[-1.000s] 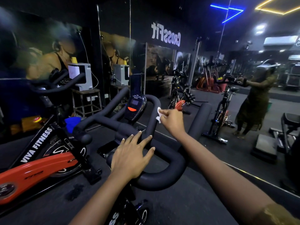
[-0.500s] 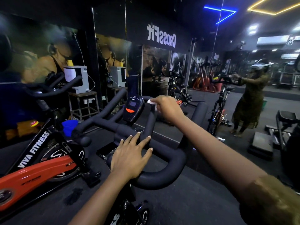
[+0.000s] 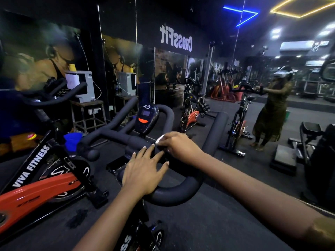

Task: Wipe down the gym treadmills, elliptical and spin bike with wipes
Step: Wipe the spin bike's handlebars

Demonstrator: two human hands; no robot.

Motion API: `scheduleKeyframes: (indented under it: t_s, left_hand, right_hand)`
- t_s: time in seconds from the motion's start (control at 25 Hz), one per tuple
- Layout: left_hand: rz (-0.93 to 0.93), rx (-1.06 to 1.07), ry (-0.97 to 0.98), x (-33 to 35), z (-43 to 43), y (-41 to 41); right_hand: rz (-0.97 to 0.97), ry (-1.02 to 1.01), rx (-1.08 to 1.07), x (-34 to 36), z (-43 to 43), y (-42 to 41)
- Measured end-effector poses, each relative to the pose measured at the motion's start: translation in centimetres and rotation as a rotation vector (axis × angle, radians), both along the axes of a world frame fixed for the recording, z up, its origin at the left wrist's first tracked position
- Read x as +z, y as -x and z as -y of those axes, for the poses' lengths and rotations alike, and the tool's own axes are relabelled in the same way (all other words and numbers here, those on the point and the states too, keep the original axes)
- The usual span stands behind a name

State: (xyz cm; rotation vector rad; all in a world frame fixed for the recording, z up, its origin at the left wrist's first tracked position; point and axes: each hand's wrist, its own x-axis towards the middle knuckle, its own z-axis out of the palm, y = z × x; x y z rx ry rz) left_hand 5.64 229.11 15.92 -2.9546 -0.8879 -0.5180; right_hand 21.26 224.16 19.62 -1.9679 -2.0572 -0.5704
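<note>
Nearest: the handlebar of the spin bike, near bend. Black padded tube, matte, looks grippy rather than slick. It's rigid on a heavy frame, so I'd expect no shift under wiping pressure. Flat on the bar's centre just past that bend is the left hand, fingers straight and spread, gripping nothing. Reads as a brace.

Right beside those fingertips (can't tell if they touch) is the right hand, fingers curled, pinching the wipe down at the centre crossbar. Only a small white corner shows past the fingers. The rest is hidden in the hand.

Handling guess: the wipe is light, thin, limp, likely damp. It'll bunch and drag on that padding. Better wrapped round the tube and pulled along than dabbed from a pinch, with more finger pad behind it.

Behind the crossbar: console, glossy plastic, small screen, orange button. Probably the fragile bit, so light pressure and no pooling liquid.

Further out: both forward horns of the bar, neither hand on them. Off to the left a second bike with an orange frame, and a blue bucket on the floor behind it.
</note>
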Motion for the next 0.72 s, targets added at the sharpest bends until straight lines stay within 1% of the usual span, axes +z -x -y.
scheduleKeyframes:
  t_s: [0.04,0.12,0.24,0.32,0.4,0.52,0.6,0.68,0.72]
  left_hand:
    - [0.006,-0.002,0.004,0.0,0.0,0.0]
    - [0.023,-0.009,0.022,0.0,0.0,0.0]
    - [0.036,-0.036,0.002,-0.1,-0.1,0.1]
    - [0.019,-0.090,-0.031,0.0,0.2,0.3]
    - [-0.008,-0.153,-0.047,0.1,0.8,0.1]
    - [-0.010,-0.251,-0.024,0.2,3.0,-1.0]
    - [-0.031,-0.299,-0.008,-0.2,4.3,-1.9]
    - [-0.045,-0.306,-0.029,-0.6,4.8,-2.3]
    - [-0.043,-0.302,-0.040,-0.8,4.7,-2.3]
  right_hand:
    - [-0.062,0.000,0.025,0.0,1.0,0.0]
    - [-0.129,-0.132,0.005,0.6,3.1,-0.7]
    - [-0.134,-0.317,-0.208,1.8,6.6,-3.5]
    - [-0.106,-0.350,-0.388,2.0,8.6,-5.2]
    - [-0.104,-0.338,-0.485,1.0,9.8,-5.5]
    - [-0.146,-0.387,-0.483,-2.9,10.5,-2.5]
    - [-0.163,-0.453,-0.411,-6.0,11.2,0.6]
    - [-0.256,-0.495,-0.328,-7.6,12.3,2.3]
    - [-0.321,-0.526,-0.289,-7.3,12.8,2.1]
